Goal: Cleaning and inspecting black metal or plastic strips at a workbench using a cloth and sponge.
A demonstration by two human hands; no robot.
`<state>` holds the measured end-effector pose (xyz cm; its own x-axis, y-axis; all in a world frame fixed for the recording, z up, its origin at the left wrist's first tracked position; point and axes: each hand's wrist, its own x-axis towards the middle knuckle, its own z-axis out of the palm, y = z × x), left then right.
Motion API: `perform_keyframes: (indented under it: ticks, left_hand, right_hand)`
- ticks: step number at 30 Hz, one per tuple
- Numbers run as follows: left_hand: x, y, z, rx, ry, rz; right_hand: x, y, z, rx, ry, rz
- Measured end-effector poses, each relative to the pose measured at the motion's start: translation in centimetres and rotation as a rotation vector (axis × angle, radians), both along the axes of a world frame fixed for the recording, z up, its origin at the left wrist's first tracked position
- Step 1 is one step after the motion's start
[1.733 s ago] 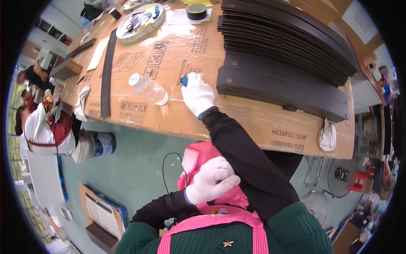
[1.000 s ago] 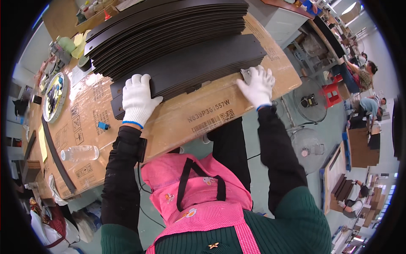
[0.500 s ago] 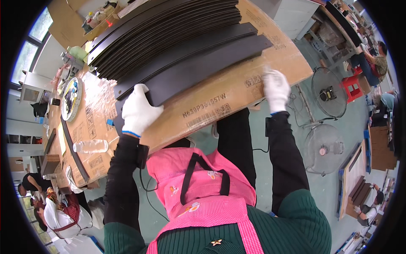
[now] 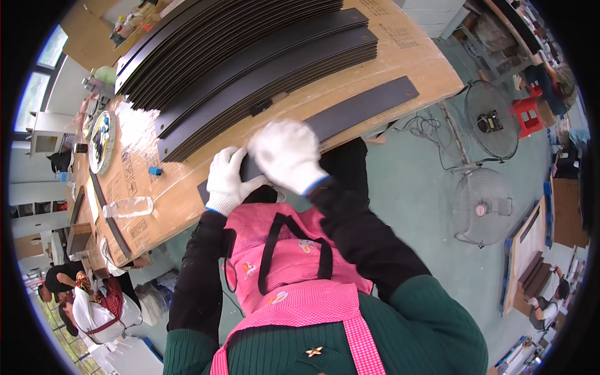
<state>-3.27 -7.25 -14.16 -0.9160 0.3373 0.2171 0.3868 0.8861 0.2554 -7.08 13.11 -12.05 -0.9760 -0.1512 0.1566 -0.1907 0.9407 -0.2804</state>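
At the near edge of the cardboard-covered table (image 4: 400, 62), one long black strip (image 4: 359, 109) lies apart from the big stacks of similar black strips (image 4: 250, 56). Its long axis runs along the table edge, from the person's left, near the body, up and away to the right, where its far end sticks out toward the table's corner. Both hands wear white gloves and both are at the near, left end of this strip. The left hand (image 4: 226, 178) lies with the fingers bent over the strip's end, pressing or holding it at the table edge; I cannot tell if the fingers go fully around it. The right hand (image 4: 286, 153) is blurred, it covers the strip just beside the left hand, and whether it is closed on the strip or only resting flat on it cannot be told. So most of the strip's length extends to the right of both hands, and the right hand is the nearer one to that free part. The stacks lie just behind the strip, farther from the body. A clear plastic bottle (image 4: 128, 207) lies on its side to the left, and a small blue object (image 4: 155, 170) is near it, both well apart from the hands.
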Motion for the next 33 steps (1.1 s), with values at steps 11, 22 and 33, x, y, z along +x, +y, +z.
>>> perform_keyframes:
  ticks: [11,22,33]
  left_hand:
    - [0.5,0.4,0.7,0.075,-0.094,0.111]
    - [0.4,-0.5,0.7,0.114,-0.047,0.099]
    - [0.4,0.3,0.3,0.122,-0.054,0.083]
  right_hand:
    - [-13.5,32.0,-0.4,0.052,-0.098,-0.464]
    - [-4.7,10.8,-2.5,-0.304,0.479,0.224]
    - [-11.8,36.8,-1.9,0.184,0.243,-0.726]
